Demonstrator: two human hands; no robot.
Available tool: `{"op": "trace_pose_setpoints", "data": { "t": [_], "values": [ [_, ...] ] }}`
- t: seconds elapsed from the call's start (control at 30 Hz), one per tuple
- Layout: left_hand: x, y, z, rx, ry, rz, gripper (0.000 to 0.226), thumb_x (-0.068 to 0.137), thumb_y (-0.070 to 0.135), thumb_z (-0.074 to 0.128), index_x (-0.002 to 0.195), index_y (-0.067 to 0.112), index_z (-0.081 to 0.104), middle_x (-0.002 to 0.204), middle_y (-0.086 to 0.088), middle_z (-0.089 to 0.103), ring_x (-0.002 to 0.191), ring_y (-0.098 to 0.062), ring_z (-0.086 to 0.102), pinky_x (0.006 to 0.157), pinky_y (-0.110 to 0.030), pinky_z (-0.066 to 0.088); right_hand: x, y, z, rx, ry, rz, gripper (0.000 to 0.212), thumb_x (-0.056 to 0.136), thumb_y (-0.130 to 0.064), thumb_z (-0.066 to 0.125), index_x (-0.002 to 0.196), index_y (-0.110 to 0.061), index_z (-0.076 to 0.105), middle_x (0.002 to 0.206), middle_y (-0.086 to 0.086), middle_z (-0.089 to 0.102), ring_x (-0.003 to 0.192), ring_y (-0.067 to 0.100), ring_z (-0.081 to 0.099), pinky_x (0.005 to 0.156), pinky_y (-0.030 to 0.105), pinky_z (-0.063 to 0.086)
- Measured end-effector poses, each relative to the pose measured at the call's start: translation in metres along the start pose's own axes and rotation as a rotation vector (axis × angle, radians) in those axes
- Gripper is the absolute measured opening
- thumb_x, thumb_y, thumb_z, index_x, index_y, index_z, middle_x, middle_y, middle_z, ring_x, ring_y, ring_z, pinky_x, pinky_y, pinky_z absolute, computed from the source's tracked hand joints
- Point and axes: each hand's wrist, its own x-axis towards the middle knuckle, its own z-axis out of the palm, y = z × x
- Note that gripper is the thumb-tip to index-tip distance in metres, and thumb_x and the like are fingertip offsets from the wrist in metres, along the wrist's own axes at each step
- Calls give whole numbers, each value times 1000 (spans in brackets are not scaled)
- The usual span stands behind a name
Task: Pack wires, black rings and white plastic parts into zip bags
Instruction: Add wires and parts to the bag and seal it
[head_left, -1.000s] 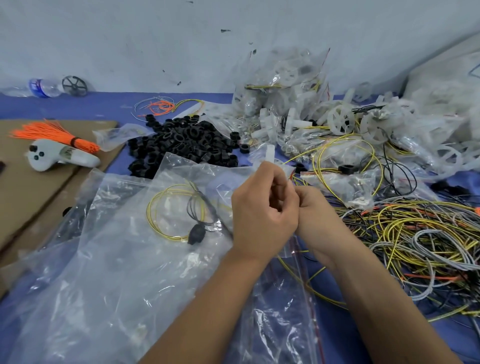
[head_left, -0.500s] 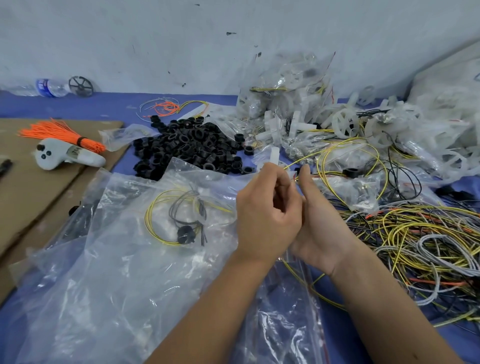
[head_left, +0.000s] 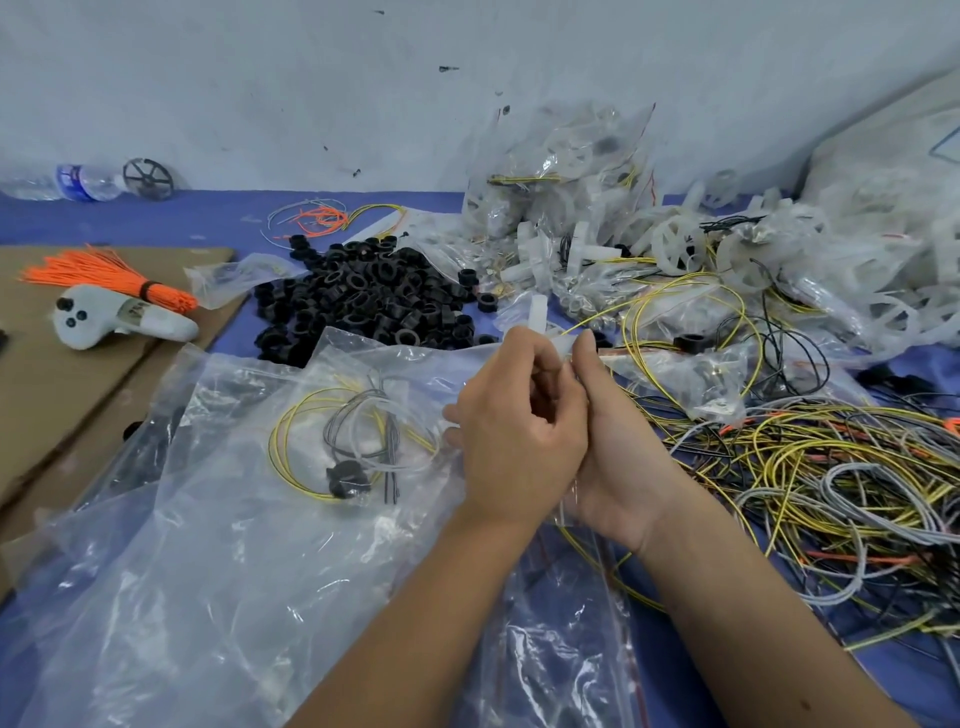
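Observation:
A clear zip bag (head_left: 311, 415) lies in front of me, holding yellow and grey wire loops (head_left: 358, 431) and one black ring (head_left: 345, 480). My left hand (head_left: 519, 431) and my right hand (head_left: 618, 457) meet at the bag's right end, and both pinch its top edge between fingers and thumb. A white plastic part (head_left: 537, 312) shows just above my fingertips; whether it is in the bag I cannot tell. Behind lies a heap of black rings (head_left: 374, 301). A tangle of loose wires (head_left: 831, 478) spreads to the right. White plastic parts (head_left: 675, 249) lie at the back right.
Filled bags (head_left: 566, 166) are piled against the wall. Empty zip bags (head_left: 182, 597) spread under my arms. On the cardboard (head_left: 52, 395) at left lie an orange tie bundle (head_left: 104, 280) and a white controller (head_left: 104, 322). A water bottle (head_left: 67, 182) lies far left.
My right fingers uncurled and now stand along the bag's edge. The wires and black ring slid lower and left inside the bag. Both hands stayed together.

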Motion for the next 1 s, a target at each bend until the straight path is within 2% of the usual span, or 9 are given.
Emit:
{"op": "trace_pose_setpoints", "data": {
  "t": [0.1,0.17,0.27,0.37,0.5,0.6,0.7,0.83,1.0],
  "values": [
    [0,-2,2,25,-9,-57,21,85,10,67,80,20,49,63,11,48,57,-8,48,53,-25,38,3,2,-1,-68,37,-51,61,98,-65,42,97,-16,77,103,6,74,105,20,71,88,33,58],
    [1,-4,3,42,-17,-88,23,86,11,68,79,21,49,62,10,48,56,-9,48,52,-30,39,6,5,-4,-139,61,-118,58,101,-59,42,96,-15,80,106,7,75,107,18,72,85,30,61],
    [2,-6,3,26,10,-155,21,86,13,67,79,21,50,62,9,51,56,-10,51,54,-31,43,9,3,-7,-368,113,-196,60,104,-60,36,93,-23,82,101,8,78,95,19,75,78,34,59],
    [5,-12,1,-32,80,-315,20,87,13,67,79,23,51,66,9,59,58,-9,56,56,-20,44,9,-2,-14,-667,114,-230,66,97,-74,29,101,-31,78,84,13,77,71,24,73,58,30,55],
    [10,-21,-1,-65,185,-498,16,87,7,67,81,15,55,67,9,58,59,-4,54,59,-18,44,7,-2,-21,-1024,66,-401,76,86,-82,31,110,-21,71,77,15,69,69,35,65,68,46,57],
    [13,-24,-1,-83,239,-569,17,88,6,67,80,15,56,70,6,59,58,0,53,57,-12,42,4,-4,-22,-1091,117,-529,57,87,-75,40,102,-30,71,66,4,67,60,20,65,59,40,54],
    [15,-25,-2,-95,243,-603,15,90,9,67,82,16,55,73,5,60,59,1,54,56,-11,42,5,-5,-25,-1084,194,-613,44,98,-58,47,92,-23,71,60,12,63,57,31,64,58,50,55],
    [12,-21,1,-113,134,-554,12,91,11,67,87,15,56,72,7,60,59,-1,55,55,-13,42,9,-7,-31,-1163,369,-721,54,104,-49,46,82,-4,65,53,12,59,45,15,59,57,45,51],
    [4,-14,6,-130,-195,-443,12,97,24,64,88,21,57,71,4,63,62,-6,57,59,-25,49,12,-8,-38,-1079,477,-726,45,103,-46,48,85,-9,68,62,8,64,50,9,62,55,29,49]
  ]
}}
